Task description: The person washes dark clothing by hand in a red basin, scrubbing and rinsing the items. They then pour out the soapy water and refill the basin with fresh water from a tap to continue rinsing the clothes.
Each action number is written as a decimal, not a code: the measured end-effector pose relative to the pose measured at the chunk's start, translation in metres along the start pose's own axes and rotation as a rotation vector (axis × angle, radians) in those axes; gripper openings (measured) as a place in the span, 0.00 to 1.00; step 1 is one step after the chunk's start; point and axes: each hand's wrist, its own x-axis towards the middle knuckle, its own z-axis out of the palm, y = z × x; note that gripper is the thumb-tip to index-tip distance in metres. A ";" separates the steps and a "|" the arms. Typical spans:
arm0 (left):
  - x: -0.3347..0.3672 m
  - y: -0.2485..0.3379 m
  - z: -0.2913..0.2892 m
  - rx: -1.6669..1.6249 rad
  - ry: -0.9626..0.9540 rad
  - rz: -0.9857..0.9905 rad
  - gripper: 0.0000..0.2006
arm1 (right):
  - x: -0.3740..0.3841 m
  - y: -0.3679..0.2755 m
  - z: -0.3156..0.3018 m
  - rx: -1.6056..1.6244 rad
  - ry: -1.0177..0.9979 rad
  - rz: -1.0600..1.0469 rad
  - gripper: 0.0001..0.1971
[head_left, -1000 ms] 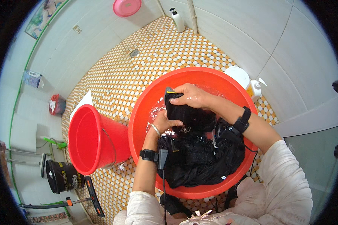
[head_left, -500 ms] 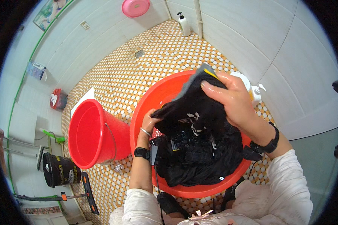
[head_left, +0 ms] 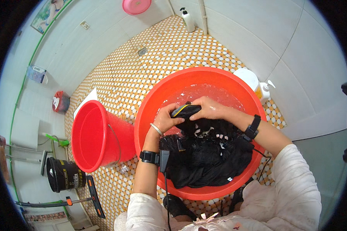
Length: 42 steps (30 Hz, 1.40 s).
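Note:
Both hands grip a wet black garment with a grey and yellow edge (head_left: 186, 112), bunched between them over a large red basin (head_left: 142, 115). My left hand (head_left: 166, 118) pinches its left end, fingers closed. From the other side my right hand (head_left: 207, 108) is closed on the right end, thumb on top. The rest of the dark cloth (head_left: 204, 165) lies in a wet heap in the near part of the basin, with white print and small pale tags showing. Water (head_left: 208, 90) shows at the basin's far side.
A red bucket (head_left: 123, 134) with a wire handle stands left of the basin. Beyond it are a black pail (head_left: 65, 175) and a floor squeegee (head_left: 94, 196). White pump bottles (head_left: 263, 92) (head_left: 187, 21) stand by the right wall and in the far corner.
My hands have come together and lowered toward the water. The garment's edge, held up and spread before, is now bunched between them. The far part of the basin has come into view.

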 end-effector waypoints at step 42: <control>0.057 -0.114 0.048 -1.413 0.260 -0.401 0.24 | 0.107 0.070 0.059 -0.381 0.439 0.019 0.14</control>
